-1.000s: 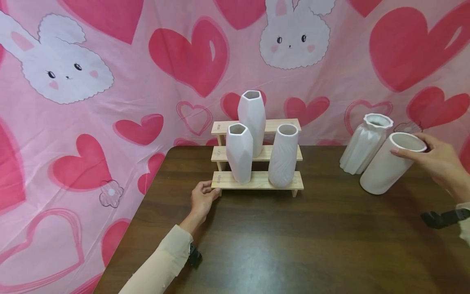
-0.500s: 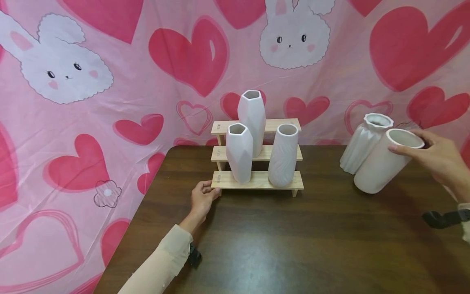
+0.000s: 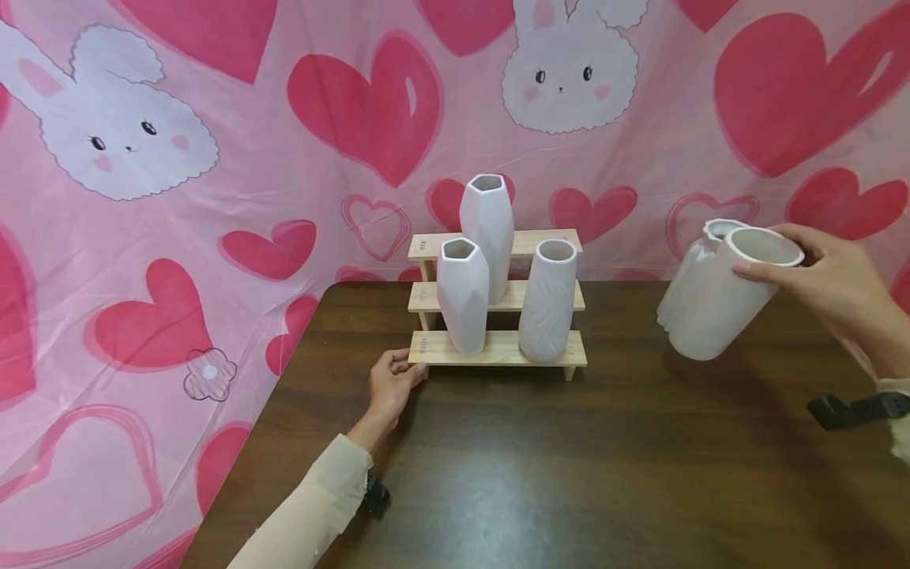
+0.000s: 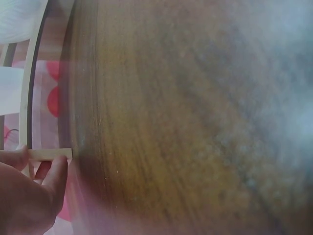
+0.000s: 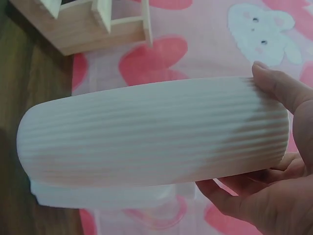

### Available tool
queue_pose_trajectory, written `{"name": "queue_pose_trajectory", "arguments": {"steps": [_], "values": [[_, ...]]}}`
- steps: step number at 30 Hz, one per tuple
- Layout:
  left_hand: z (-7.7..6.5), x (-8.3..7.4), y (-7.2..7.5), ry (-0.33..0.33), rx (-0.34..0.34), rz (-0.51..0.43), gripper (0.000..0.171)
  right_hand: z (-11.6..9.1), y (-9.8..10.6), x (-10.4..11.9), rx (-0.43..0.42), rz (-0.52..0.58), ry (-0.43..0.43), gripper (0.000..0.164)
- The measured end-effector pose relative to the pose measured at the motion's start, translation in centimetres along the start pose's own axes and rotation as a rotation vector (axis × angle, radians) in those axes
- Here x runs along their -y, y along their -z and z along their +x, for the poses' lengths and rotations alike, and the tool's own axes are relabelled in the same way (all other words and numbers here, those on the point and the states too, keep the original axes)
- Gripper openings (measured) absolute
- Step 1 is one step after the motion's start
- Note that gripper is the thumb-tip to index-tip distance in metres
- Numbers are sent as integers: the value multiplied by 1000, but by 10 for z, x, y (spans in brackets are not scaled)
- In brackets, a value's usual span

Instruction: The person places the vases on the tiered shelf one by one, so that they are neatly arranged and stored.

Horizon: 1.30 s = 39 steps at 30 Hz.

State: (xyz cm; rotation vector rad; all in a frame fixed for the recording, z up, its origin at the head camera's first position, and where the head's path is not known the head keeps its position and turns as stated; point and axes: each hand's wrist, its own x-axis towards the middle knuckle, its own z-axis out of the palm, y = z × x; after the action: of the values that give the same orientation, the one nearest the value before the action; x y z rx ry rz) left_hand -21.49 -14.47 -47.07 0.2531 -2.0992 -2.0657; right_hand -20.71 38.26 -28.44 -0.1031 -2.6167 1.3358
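Note:
My right hand (image 3: 846,288) grips a white cylindrical vase (image 3: 721,304) near its rim, and the vase leans with its mouth to the right. Fine ribs run along this vase (image 5: 151,132) in the right wrist view. Behind it, partly hidden, stands a white fluted vase (image 3: 675,296) with a scalloped rim. My left hand (image 3: 389,387) holds the front left corner of a three-step wooden stand (image 3: 505,359); in the left wrist view thumb and fingers pinch around its leg (image 4: 51,154). On the stand are a tall faceted vase (image 3: 490,229), a shorter faceted vase (image 3: 462,308) and a wavy-textured vase (image 3: 547,308).
The dark wooden table (image 3: 512,466) stretches in front of the stand. A pink cloth (image 3: 284,142) printed with hearts and rabbits hangs behind and to the left. A black strap device (image 3: 853,409) sits on the right wrist.
My right hand has moved the ribbed vase left and up, and it now covers more of the fluted vase. The left hand and the stand have stayed in place.

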Motion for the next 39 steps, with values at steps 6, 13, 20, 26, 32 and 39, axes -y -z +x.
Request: {"name": "queue_pose_trajectory", "arguments": {"steps": [6,13,20,26,32,39], "values": [[2,2,2,14,-14,17,30,8,-6,23,21,119,4,61],[0,0,2,30,-13,22,30,15,-8,46,20,81,53,60],[2,1,1,60,-22,35,33,21,-18,66,54,178,46,57],[2,-2,-1,69,-14,38,33,28,-22,82,64,101,64,57],[2,-1,-1,69,-14,29,33,36,-31,97,70,91,75,57],[3,0,-2,53,-25,6,32,46,-52,112,67,67,116,60]]}}
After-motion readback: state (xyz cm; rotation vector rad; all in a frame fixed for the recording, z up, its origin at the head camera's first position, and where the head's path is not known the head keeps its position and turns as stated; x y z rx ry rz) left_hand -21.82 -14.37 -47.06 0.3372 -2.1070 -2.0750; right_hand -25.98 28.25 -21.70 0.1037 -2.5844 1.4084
